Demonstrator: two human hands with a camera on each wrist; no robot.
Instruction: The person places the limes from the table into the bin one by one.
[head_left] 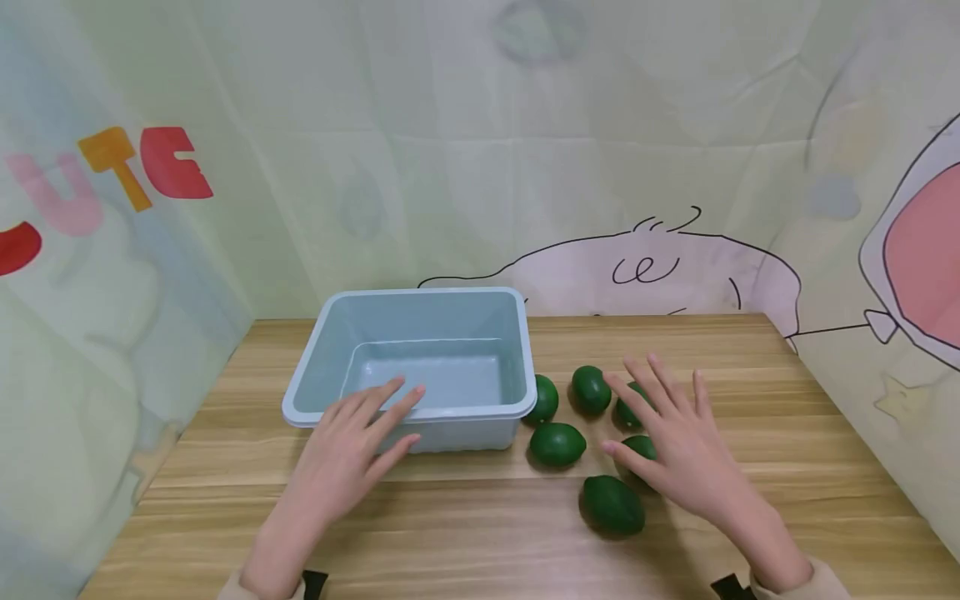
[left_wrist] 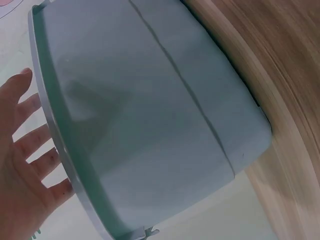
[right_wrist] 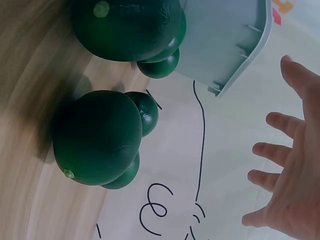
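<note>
A light blue plastic bin (head_left: 442, 433) stands on the table with nothing in it. Over its front left rim my left hand (head_left: 348, 450) is held with fingers spread, gripping nothing. In the left wrist view the fingers (left_wrist: 35, 142) are close to the bin's rim (left_wrist: 75, 175); whether they touch it I cannot tell. To the right of the bin lie several dark green, lime-like fruits (head_left: 557, 445), the nearest one (head_left: 612, 505) toward the front. My right hand (head_left: 690, 450) hovers above the right-hand fruits with spread fingers, partly covering two of them. It appears apart from the fruits (right_wrist: 97, 137) in the right wrist view.
The wood-grain table (head_left: 480, 533) ends against a printed cloth backdrop (head_left: 375, 167) at the back and both sides. One fruit (head_left: 546, 400) sits right against the bin's right side, partly hidden by its rim.
</note>
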